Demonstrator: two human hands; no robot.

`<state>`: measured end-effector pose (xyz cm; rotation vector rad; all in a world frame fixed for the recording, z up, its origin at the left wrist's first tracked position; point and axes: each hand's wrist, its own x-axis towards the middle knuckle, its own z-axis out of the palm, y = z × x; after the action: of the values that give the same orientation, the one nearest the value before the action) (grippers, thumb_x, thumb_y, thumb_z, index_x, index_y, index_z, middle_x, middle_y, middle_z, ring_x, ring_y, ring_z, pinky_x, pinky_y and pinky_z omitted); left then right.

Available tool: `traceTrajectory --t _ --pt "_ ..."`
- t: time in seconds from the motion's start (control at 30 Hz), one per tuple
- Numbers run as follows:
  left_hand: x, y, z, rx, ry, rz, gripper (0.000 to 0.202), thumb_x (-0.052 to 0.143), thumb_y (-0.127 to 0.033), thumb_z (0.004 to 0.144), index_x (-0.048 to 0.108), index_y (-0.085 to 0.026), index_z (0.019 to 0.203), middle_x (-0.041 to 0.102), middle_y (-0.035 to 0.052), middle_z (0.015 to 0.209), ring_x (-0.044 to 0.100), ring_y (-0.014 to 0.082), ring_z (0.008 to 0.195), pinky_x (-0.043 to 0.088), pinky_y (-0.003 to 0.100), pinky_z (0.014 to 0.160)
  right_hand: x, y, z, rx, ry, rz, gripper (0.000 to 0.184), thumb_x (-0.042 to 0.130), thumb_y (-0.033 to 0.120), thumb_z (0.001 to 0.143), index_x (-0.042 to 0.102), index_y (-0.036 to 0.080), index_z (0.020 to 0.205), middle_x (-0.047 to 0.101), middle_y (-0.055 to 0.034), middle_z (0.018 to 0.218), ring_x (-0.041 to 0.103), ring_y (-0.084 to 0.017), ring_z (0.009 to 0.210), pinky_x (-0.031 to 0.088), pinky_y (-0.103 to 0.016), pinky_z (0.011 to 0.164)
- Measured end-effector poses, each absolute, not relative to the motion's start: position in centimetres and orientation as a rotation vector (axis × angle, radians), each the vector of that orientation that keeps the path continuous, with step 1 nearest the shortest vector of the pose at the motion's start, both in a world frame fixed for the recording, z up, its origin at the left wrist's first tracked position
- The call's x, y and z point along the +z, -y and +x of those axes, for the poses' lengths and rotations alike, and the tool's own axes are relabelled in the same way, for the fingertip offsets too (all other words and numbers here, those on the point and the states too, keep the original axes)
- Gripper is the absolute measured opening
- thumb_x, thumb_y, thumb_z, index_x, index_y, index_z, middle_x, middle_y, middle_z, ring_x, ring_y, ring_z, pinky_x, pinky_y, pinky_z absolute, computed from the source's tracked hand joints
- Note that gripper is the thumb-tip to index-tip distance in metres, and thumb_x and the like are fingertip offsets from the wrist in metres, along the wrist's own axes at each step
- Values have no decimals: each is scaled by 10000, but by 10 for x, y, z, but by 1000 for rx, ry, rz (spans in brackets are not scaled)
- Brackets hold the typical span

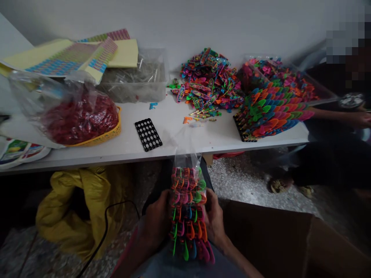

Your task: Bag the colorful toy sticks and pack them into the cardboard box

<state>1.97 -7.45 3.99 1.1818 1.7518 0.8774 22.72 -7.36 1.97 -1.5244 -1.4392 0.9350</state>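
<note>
Holding: left hand (156,220) and right hand (213,222) closed around a clear plastic bag (185,162) of packed colourful toys (188,220), low over the lap.
Remaining: loose toy heap (210,81) and racked rows (272,112) on the counter (214,135).

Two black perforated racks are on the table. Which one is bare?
The left-hand black rack: all its holes show empty. The right-hand black rack is filled with rows of colourful plastic pieces.

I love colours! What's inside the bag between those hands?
Rows of bright plastic toys fill the clear bag. The left hand and right hand cover its sides, hiding some toys.
</note>
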Motion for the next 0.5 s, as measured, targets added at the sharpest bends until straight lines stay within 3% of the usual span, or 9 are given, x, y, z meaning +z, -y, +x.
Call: traceTrajectory --t 0.1,0.3,0.5 --pt "36 79 16 941 -1714 1369 381 574 -237 837 646 -264 1210 761 75 1060 728 278 886 507 325 753 22 75 234 715 1624 -1442 427 600 239 922 540 256 1345 695 -73 1182 687 -237 1027 562 -370 873" --pt "45 77 15 1144 -1705 1565 219 511 -285 959 715 -237 1022 765 44 941 723 198 819 506 263 756 44 66 236 469 1817 -1257 347 548 101 935 632 278 1221 722 -43 997 694 -191 842 568 -328 739" --pt "48 76 11 1249 -1758 1717 178 551 -242 964 698 -205 1057 760 43 938 717 169 784 503 241 753 49 66 236 411 1833 -1203 424 556 54 917 586 270 1280 686 -71 1058 673 -213 954 566 -369 809"
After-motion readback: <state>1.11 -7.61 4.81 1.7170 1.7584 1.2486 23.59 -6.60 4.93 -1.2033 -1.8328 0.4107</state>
